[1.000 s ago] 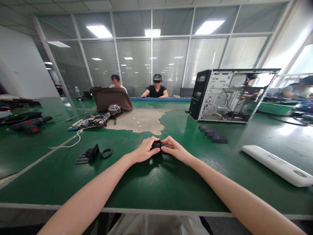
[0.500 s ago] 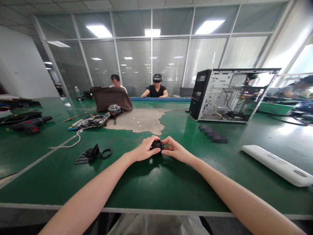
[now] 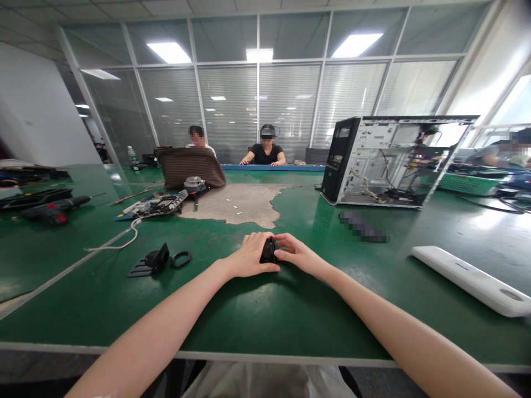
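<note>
Between my hands is a small, blocky black plastic part [image 3: 269, 251], close over the green table [image 3: 257, 326]. My left hand [image 3: 249, 257] curls around its left side, with the fingers at the far side and the thumb stretched along the near side. At its right edge, my right hand [image 3: 296, 253] pinches the part between thumb and fingers. The hands hide much of its shape. To the left lie a black bracket with slats [image 3: 151, 262] and a black ring [image 3: 181, 259], both apart from my hands.
An opened computer case [image 3: 348, 166] stands at the back right. A long white device [image 3: 468, 279] lies on the right. Circuit boards [image 3: 153, 204] and a power drill [image 3: 53, 211] are on the left. A person [image 3: 267, 152] sits across the table.
The black part has turned between my hands and shows a flatter, blockier side. My left thumb has moved off its face, down to the near side. My right hand keeps its pinch.
</note>
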The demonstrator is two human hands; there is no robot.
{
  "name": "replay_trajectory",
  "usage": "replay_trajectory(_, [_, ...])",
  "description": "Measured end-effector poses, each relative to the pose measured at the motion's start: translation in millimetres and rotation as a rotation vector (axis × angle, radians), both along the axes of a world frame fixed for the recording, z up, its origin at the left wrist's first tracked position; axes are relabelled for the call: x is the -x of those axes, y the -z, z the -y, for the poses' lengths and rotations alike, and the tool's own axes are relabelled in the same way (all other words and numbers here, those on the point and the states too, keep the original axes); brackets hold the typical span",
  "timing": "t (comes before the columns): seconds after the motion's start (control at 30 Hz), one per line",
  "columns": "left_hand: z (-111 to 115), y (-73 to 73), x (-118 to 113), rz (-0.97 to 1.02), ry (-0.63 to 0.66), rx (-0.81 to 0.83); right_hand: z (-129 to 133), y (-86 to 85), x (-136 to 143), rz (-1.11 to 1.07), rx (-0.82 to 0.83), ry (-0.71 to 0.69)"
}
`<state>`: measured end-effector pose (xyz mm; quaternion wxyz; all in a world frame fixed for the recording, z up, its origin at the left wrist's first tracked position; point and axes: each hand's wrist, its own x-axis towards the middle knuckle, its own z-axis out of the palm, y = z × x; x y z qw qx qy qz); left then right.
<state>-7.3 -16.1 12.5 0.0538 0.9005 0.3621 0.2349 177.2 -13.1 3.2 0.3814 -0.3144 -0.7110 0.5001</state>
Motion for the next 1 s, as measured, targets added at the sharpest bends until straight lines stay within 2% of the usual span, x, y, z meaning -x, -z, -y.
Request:
replay_trajectory(0.1, [-0.7, 0.8, -0.3, 0.000, -0.005, -0.015, -1.5, -0.2, -1.6, -0.013, -0.036, -0.043])
replay_trajectory(0.27, [-1.2, 1.0, -0.7, 0.003, -0.003, -0.021, -2.3, 0.5, -2.6, -0.055, -0.007, -0.101])
replay_trajectory(0.47, [-0.4, 1.4, -0.9, 0.015, 0.002, -0.024, -1.8, 0.7, 2.1, -0.020, -0.062, 0.044])
replay_trajectory(0.73, [0.1, -0.7, -1.0, 0.008, 0.006, -0.014, -8.6, 8.7, 2.5, 0.004, -0.019, 0.085])
replay_trajectory(0.93, [0.3, -0.3, -0.7, 0.015, 0.003, -0.009, -3.9, 2.9, -0.6, -0.057, -0.030, -0.055])
replay_trajectory(1.0, [0.5, -0.3, -0.7, 0.016, 0.002, -0.007, -1.2, 0.0, -0.1, -0.064, -0.018, -0.062])
